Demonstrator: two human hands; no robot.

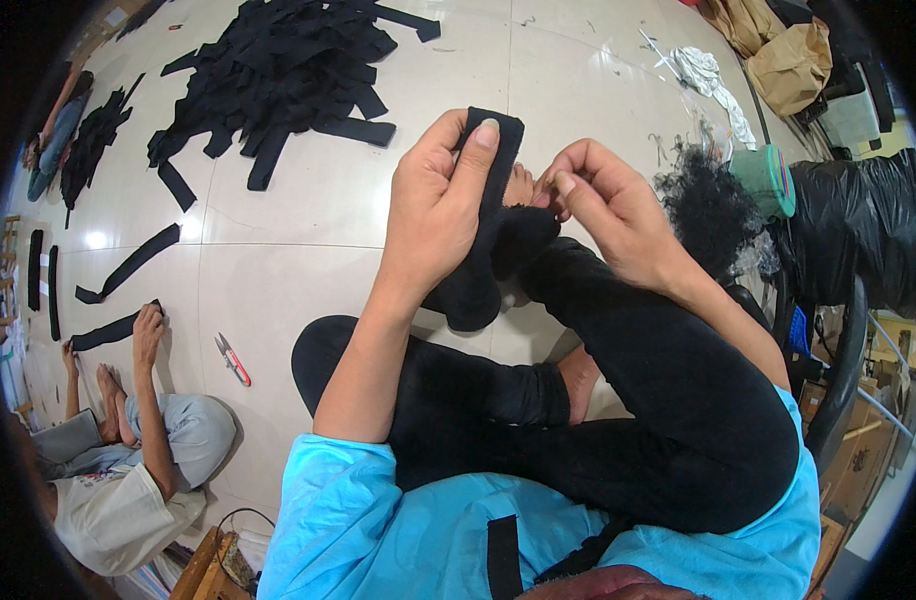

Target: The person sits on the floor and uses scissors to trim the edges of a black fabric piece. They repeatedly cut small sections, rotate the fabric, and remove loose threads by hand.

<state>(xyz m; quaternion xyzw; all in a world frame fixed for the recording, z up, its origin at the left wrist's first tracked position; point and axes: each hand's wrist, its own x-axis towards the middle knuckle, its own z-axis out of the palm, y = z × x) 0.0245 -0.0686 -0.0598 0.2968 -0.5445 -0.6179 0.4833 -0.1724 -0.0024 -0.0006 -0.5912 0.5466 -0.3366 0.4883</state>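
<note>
My left hand (440,200) grips the upper end of a long black fabric strip (496,165), thumb flat along its front. The rest of the strip hangs down in a fold over my lower leg. To the right of it, my right hand (608,205) is closed in a pinch, thumb against forefinger, close to the strip's edge. Whatever the pinch holds is too small to make out. Part of my bare foot (519,186) shows behind, between the two hands.
A large heap of black strips (278,75) lies on the tiled floor ahead. Red-handled thread snips (233,360) lie to the left. Another person (128,490) sits there holding a black strip. At right are black thread scraps (713,215), a green tub (763,183) and a black plastic bag (853,230).
</note>
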